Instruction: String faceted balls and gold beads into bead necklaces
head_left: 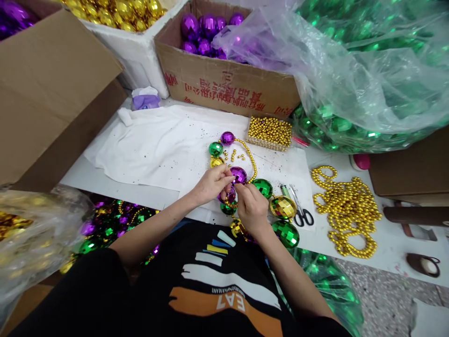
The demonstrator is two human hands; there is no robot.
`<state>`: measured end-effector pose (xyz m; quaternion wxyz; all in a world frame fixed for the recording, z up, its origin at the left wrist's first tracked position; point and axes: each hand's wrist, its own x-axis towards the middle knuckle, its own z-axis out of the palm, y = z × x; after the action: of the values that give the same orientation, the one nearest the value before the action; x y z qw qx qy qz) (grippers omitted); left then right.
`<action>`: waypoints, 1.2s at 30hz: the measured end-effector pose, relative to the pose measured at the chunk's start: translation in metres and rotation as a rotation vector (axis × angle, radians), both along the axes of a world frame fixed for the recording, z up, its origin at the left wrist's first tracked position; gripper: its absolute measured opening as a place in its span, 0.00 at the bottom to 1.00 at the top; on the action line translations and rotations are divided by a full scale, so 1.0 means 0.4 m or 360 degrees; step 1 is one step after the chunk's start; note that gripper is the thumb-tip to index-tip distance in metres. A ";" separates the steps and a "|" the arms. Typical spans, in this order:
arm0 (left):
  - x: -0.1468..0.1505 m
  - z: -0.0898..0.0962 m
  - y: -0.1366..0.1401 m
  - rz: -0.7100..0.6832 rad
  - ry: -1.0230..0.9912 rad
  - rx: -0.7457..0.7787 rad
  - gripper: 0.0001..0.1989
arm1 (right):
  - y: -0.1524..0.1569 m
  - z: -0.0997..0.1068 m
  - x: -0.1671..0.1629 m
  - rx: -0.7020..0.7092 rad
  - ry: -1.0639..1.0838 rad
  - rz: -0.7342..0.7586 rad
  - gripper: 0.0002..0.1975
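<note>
My left hand (211, 184) and my right hand (253, 208) meet over the white cloth, fingertips pinched close together on a bead necklace. The exact bit of strand between the fingers is too small to make out. Large faceted beads belong to the necklace: a purple bead (238, 175) just beyond my fingertips, a green bead (262, 188), a gold bead (282, 207) and another green bead (286, 233) to the right. Small gold beads (251, 157) form a curved strand beyond my hands, leading to a purple bead (228, 137). Several loose gold beads (234, 156) lie inside that curve.
Black scissors (303, 217) lie right of my hands. A clear box of small gold beads (269, 133) stands behind, before a cardboard box (224, 89) of purple balls. Gold bead strands (347, 213) are heaped at right; a plastic bag of green balls (372, 93) bulges over the back right.
</note>
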<state>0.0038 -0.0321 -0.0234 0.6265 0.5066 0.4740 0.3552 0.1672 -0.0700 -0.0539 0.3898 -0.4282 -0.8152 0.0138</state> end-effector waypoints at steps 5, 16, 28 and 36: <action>0.007 -0.001 0.001 -0.0010 0.0010 0.0006 0.07 | 0.003 -0.003 0.006 0.0022 -0.0048 0.0048 0.14; -0.014 -0.018 -0.006 -0.0163 0.0025 0.0358 0.02 | 0.031 0.046 0.041 -0.2475 0.1711 0.0387 0.14; -0.020 -0.007 -0.029 -0.0294 0.0286 0.0814 0.05 | 0.030 0.039 0.052 -0.2641 0.2137 0.0374 0.16; -0.038 -0.001 0.019 -0.0125 -0.0764 -0.0409 0.21 | 0.025 0.035 0.051 -0.2596 0.2188 0.0296 0.16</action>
<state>-0.0114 -0.0243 -0.0238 0.7933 0.3424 0.3331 0.3774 0.1877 -0.0600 -0.0400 0.3588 -0.3961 -0.1947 0.8225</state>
